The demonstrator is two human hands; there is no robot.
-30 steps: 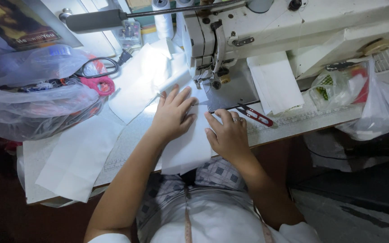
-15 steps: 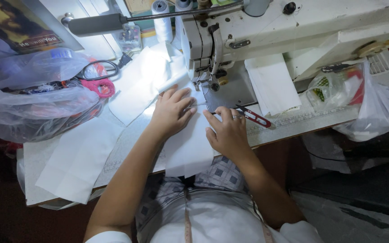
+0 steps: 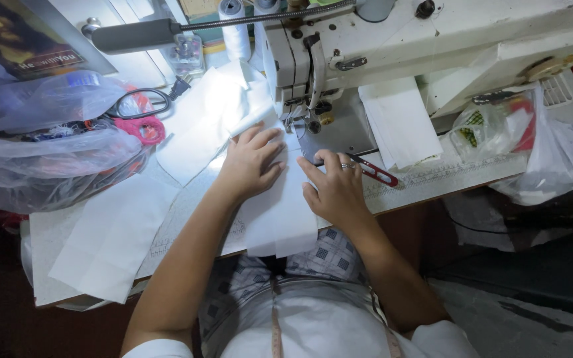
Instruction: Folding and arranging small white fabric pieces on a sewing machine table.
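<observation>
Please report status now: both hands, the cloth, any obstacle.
Left hand flat on white cloth. Right hand pressing cloth beside needle area. Red-handled tool close by right fingers.

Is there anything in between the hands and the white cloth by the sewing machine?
No. Both hands lie flat on the white cloth: the left hand and the right hand press straight on it, with nothing visible under them, just in front of the sewing machine's needle.

Bare forearms, silver ring (image 3: 347, 166) on one finger, white top, checked trousers, tape measure (image 3: 276, 325) round neck
</observation>
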